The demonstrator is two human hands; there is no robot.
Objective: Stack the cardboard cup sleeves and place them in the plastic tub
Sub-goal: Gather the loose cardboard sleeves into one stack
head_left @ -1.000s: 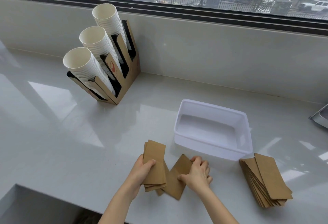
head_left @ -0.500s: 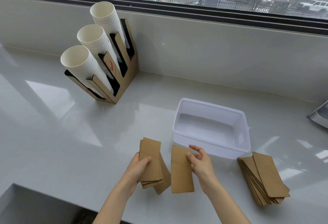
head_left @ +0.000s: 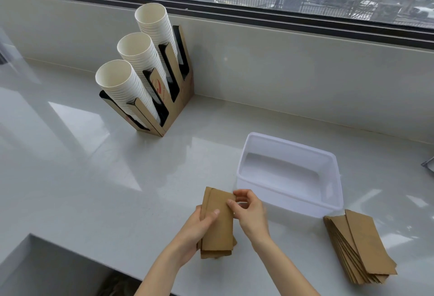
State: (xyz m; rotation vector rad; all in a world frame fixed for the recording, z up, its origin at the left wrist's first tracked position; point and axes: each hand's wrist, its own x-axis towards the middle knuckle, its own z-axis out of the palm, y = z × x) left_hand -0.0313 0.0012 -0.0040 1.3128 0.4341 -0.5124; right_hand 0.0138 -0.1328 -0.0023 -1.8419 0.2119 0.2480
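A small stack of flat brown cardboard cup sleeves [head_left: 217,225] is held above the counter's front edge. My left hand [head_left: 199,227] grips the stack from its left side, thumb on top. My right hand [head_left: 249,213] pinches the top sleeve at its upper right edge. Just behind and right of my hands stands the white plastic tub [head_left: 291,192], with nothing inside it. A second, fanned pile of sleeves [head_left: 361,246] lies on the counter right of the tub's front corner.
A cardboard holder with three tilted stacks of white paper cups [head_left: 145,72] stands at the back left against the sill wall. The pale glossy counter [head_left: 94,178] drops off at its front edge. A grey object [head_left: 428,164] pokes in at the far right.
My right hand brought a single sleeve leftward and laid it on the stack in my left hand. The loose sleeve that lay under the stack is now gathered in.
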